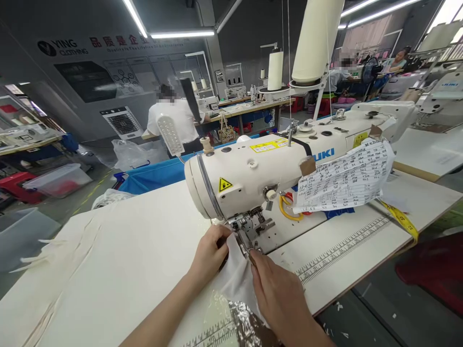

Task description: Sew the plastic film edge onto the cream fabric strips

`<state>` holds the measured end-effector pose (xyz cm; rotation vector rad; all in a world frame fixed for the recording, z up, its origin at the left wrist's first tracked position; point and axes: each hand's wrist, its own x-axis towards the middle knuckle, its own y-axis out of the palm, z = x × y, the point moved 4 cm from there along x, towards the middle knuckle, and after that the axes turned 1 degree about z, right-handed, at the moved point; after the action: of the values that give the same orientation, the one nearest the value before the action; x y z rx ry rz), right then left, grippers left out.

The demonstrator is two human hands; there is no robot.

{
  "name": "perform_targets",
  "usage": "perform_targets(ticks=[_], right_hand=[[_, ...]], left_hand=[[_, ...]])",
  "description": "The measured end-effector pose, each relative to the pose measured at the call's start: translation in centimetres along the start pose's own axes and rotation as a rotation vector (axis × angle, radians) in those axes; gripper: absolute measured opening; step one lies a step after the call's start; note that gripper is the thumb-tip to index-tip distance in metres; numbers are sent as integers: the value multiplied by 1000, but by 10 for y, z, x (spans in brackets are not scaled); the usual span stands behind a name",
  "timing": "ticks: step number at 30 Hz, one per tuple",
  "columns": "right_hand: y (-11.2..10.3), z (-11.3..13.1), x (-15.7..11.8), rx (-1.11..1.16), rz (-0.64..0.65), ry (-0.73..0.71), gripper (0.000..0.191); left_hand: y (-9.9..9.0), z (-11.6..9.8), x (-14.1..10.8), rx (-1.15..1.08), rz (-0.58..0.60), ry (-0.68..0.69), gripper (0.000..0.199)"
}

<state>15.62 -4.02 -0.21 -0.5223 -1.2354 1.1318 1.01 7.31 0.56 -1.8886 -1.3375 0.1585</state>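
A white sewing machine stands across the table, its needle and presser-foot area just beyond my hands. A piece of thin white fabric hangs in folds from under that area toward me. My left hand pinches the fabric's left edge, fingertips close to the presser foot. My right hand is closed at the fabric's right side, its fingertips beside the metal parts. Something narrow and dark shows at those fingertips, too small to name. The needle's tip is hidden.
Handwritten paper sheets hang on the machine; a yellow tape measure dangles off the table's right side. Ruler markings run along the tabletop. Cream fabric strips lie at left. A blue cloth bin and a person in white are beyond.
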Motion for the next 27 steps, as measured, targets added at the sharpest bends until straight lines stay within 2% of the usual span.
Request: perform_targets(ticks=[5,10,12,15,18,21,24,27], right_hand=[[-2,1,3,20,0,36,31],[-3,3,5,7,-7,63,30],[-3,3,5,-6,-6,66,31],[-2,4,7,-30,-1,55,31],[-1,4,5,-64,-4,44,32],[-5,3,-8,-74,-15,29,34],[-12,4,-35,78,15,25,30],[-18,4,-65,195,69,160,26]], left_hand=[[1,7,0,-45,10,-72,12],[1,5,1,-28,-10,-14,11],[0,-1,1,17,-25,65,12],[-1,-13,0,127,-37,271,17],[-2,-24,-1,241,9,445,28],[-4,-29,-4,340,123,470,35],[-7,-36,-9,439,223,462,36],[-4,-43,-16,532,255,452,35]])
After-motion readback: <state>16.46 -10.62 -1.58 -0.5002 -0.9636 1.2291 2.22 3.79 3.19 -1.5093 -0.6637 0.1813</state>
